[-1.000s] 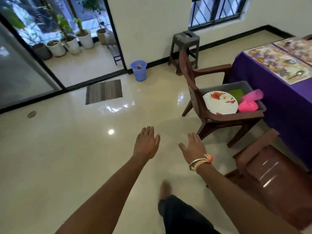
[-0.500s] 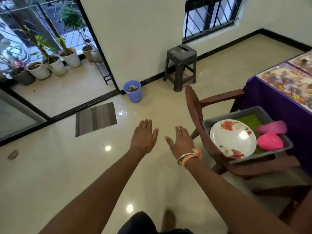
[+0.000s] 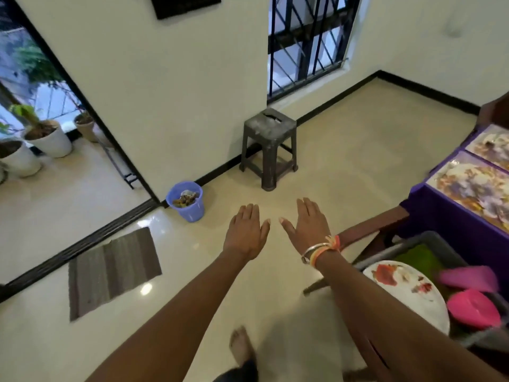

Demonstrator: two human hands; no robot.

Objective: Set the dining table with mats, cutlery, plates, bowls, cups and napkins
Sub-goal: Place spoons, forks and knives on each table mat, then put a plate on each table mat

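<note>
The left hand (image 3: 245,232) and right hand (image 3: 305,230) stay spread and empty while the grey plastic tub (image 3: 449,250) holding the flowered white plate (image 3: 405,293) has drawn close at lower right, probably within reach.

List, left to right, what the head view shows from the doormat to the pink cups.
doormat → blue bin → left hand → right hand → floral plate → pink cups. The stool is left out because it spans both hands.
</note>
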